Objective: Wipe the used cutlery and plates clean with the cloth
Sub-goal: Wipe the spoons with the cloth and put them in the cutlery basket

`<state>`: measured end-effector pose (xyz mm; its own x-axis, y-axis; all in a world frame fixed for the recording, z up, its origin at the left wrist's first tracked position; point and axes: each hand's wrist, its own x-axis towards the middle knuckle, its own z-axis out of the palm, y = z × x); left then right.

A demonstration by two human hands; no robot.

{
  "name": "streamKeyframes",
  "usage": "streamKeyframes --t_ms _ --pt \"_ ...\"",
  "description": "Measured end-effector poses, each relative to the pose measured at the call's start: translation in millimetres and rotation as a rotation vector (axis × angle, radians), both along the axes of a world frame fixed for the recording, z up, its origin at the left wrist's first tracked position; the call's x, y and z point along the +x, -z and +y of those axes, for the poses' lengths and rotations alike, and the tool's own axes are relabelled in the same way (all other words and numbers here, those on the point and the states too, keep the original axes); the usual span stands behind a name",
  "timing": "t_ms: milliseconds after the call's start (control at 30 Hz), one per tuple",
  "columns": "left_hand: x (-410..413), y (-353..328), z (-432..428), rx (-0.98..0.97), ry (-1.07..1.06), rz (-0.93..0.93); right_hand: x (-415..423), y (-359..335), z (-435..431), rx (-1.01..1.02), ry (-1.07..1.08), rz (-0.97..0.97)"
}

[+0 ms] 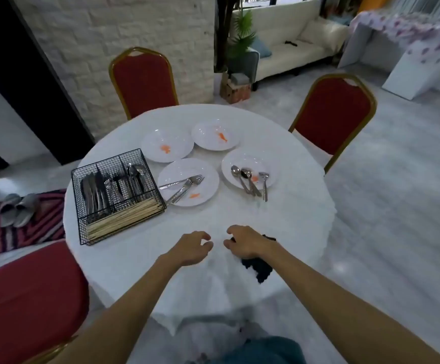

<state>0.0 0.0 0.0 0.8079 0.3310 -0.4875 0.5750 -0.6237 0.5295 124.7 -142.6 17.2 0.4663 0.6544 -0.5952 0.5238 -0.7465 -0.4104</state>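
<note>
Two bare forearms reach out from the near edge of the table (161,232), white cloth cover on it, round top. Left hand (192,246) hangs just above the tabletop with its fingers loosely curled, nothing in it. Right hand (242,244) is right beside it, almost fingertip to fingertip, and it sits on top of the cloth (257,267), a dark rag. Most of the rag pokes out under the wrist toward the near edge, and a dark bit shows at the fingertips, so the fingers look curled round a piece of it.

The dirty stuff is all further back, well apart from both hands. Four white plates sit in a cluster mid-table. The near-left plate (177,172) has forks (184,186) lying across it plus an orange smear. The near-right plate (250,158) carries spoons (247,179), handles sticking out over the rim toward the hands. The two far plates (167,144) (215,135) each have an orange blob and no cutlery.

Off to the left is a black wire basket (106,160) with cutlery in the compartments and a row of chopsticks along its near side. Red chairs stand around the table.
</note>
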Motion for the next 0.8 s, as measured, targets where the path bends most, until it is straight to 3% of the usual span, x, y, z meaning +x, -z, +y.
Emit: streamKeyframes --t_ms 200,500,800 --pt "6.6 44.3 -7.1 -0.003 -0.054 0.103 8.8 57.6 -27.7 -0.170 -0.169 -0.162" --pt "32.5 88.1 -21.1 0.227 -0.084 0.229 19.7 92.2 -26.0 -0.104 -0.258 -0.333" --pt "66.1 84.8 -27.5 0.321 -0.052 0.423 27.9 102.4 -28.1 0.002 -0.230 -0.319"
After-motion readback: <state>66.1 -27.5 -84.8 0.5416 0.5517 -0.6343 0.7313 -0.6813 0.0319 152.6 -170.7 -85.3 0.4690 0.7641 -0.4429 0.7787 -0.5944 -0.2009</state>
